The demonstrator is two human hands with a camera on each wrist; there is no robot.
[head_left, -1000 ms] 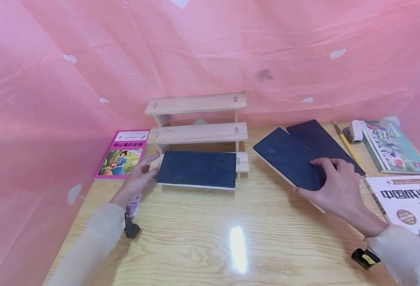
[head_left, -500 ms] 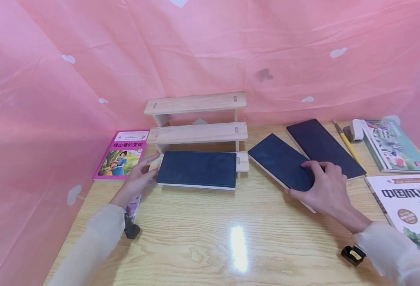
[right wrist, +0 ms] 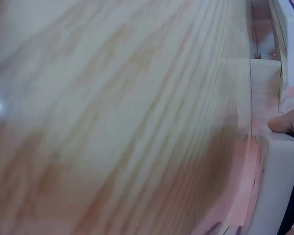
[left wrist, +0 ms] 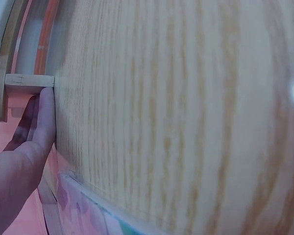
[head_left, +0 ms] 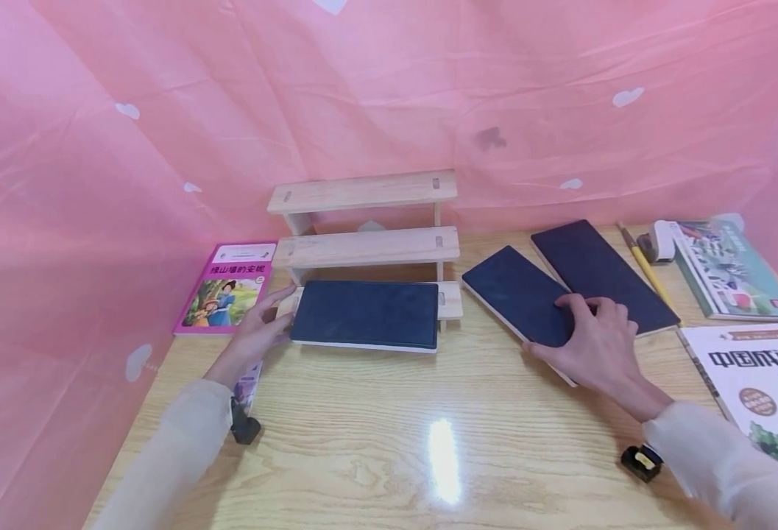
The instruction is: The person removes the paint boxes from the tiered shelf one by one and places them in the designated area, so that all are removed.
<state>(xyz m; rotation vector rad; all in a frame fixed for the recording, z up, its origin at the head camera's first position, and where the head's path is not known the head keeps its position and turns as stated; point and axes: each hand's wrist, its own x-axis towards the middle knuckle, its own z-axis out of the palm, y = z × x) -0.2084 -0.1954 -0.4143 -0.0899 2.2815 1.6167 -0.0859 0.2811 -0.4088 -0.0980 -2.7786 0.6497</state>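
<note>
In the head view a stepped wooden shelf (head_left: 362,250) has three tiers. A dark blue notebook (head_left: 365,315) lies across its lowest step. My left hand (head_left: 259,331) holds the left end of that step; in the left wrist view its fingers (left wrist: 46,115) lie against the shelf's leg (left wrist: 29,82). To the right, my right hand (head_left: 594,342) grips a second dark blue notebook (head_left: 517,294), thumb at the near long edge and fingers over the cover. This notebook slants, its far corner close to the step's right end. The right wrist view shows its white page edge (right wrist: 274,191) beside my thumb (right wrist: 286,122).
A third dark blue notebook (head_left: 600,272) lies behind the right hand, beside a yellow brush (head_left: 647,272). Further right are a white tape-like object (head_left: 660,241), a teal book (head_left: 740,272) and a white book (head_left: 753,375). A pink-bordered book (head_left: 226,287) lies left, before pink cloth (head_left: 130,184).
My right hand has moved left with the second notebook, drawing it away from the third one, which it overlapped earlier. The left hand and the shelf stay in place.
</note>
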